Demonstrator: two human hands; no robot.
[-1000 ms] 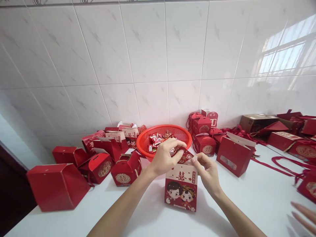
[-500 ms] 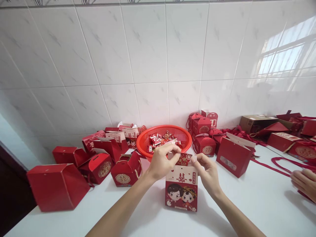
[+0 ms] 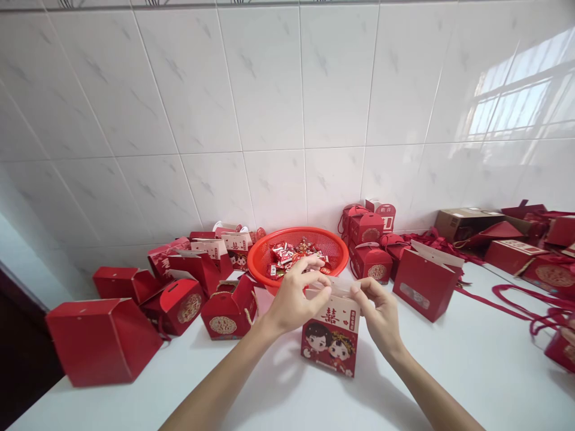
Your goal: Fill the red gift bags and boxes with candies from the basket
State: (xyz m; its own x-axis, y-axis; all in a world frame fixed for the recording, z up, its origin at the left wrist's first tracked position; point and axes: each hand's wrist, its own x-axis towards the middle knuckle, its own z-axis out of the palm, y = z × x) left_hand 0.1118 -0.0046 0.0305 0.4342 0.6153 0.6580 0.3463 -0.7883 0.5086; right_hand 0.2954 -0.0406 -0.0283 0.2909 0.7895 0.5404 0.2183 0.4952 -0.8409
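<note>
Just in front of the basket, a paper gift box (image 3: 330,335) with a cartoon couple and a red double-happiness sign is tilted slightly on the white table. Its cream top panels stand parted. My left hand (image 3: 299,296) is at the upper left edge, thumb and forefinger closing on the panel, the other fingers loosely raised. At the upper right corner my right hand (image 3: 380,311) pinches the edge between thumb and fingers. Beyond them is a red plastic basket (image 3: 254,254) of wrapped sweets (image 3: 285,254). The inside of the box is hidden from me.
Several red gift boxes (image 3: 105,341) stand on the left. Another red bag-shaped box (image 3: 426,284) stands right of my hands, with stacked small boxes (image 3: 371,263) behind. Red ribbons (image 3: 507,299) and a cardboard carton (image 3: 465,224) lie farther right. A tiled wall (image 3: 274,179) bounds the back.
The red packet with gold lettering between my fingers has gone down out of sight at the box's opening. The box has tilted a little. At far right, another person's hand has mostly left view.
</note>
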